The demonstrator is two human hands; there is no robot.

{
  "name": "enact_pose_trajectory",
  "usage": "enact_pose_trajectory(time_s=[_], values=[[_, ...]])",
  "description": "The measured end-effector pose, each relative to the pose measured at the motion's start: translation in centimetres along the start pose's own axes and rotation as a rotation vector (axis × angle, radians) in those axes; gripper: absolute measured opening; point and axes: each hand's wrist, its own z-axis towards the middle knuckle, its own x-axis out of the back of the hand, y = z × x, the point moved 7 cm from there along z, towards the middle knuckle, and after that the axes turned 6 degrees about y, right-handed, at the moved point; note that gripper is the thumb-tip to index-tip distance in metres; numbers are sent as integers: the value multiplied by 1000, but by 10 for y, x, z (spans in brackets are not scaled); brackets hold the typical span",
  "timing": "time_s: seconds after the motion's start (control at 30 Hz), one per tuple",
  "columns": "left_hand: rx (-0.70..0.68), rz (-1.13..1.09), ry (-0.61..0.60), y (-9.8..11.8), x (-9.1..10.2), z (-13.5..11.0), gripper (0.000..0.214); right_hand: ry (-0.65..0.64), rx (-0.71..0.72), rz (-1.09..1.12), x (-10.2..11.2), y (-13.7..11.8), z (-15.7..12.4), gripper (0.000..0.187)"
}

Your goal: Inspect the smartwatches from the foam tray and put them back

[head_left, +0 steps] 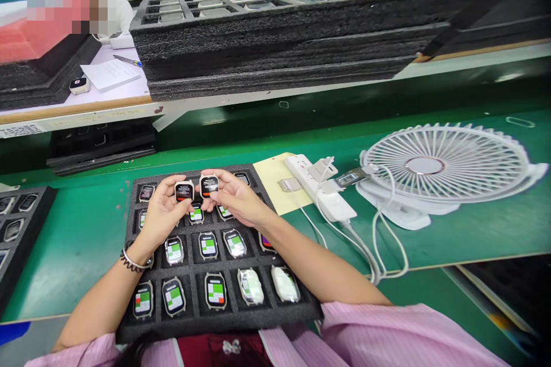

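Note:
My left hand [166, 209] grips a strapless smartwatch [185, 191] between thumb and fingers. A second strapless smartwatch [209, 186] is pinched in my right hand [235, 195], side by side with the first. Both dark screens show light text and an orange-red strip at the bottom. Beneath my hands lies a black foam tray [193, 284] with square pockets holding several more watches, many with lit green-and-white screens, such as the watch [209, 245] in the middle. Two watches at the near right have whitish glare or film over them. My hands and forearms hide some pockets.
Right of the tray, a white power strip [321, 189] with plugs and cables lies partly on yellow paper [269, 178]. A white fan [447, 166] stands beyond it. Stacked foam trays [279, 40] fill the shelf ahead; another tray [26, 229] sits left. People are behind the shelf.

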Motion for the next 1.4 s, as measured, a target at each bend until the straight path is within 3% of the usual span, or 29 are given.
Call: enact_pose_trajectory(time_s=[0.53,1.17,1.4], values=[[144,-8,-27,-6,-5,-5,42,120,-43,-69,9,5,1,39],[176,-36,-3,-7,-3,-3,44,88,-14,-65,6,1,0,43],[135,-59,27,-7,1,1,48,76,-92,68,5,5,0,51]])
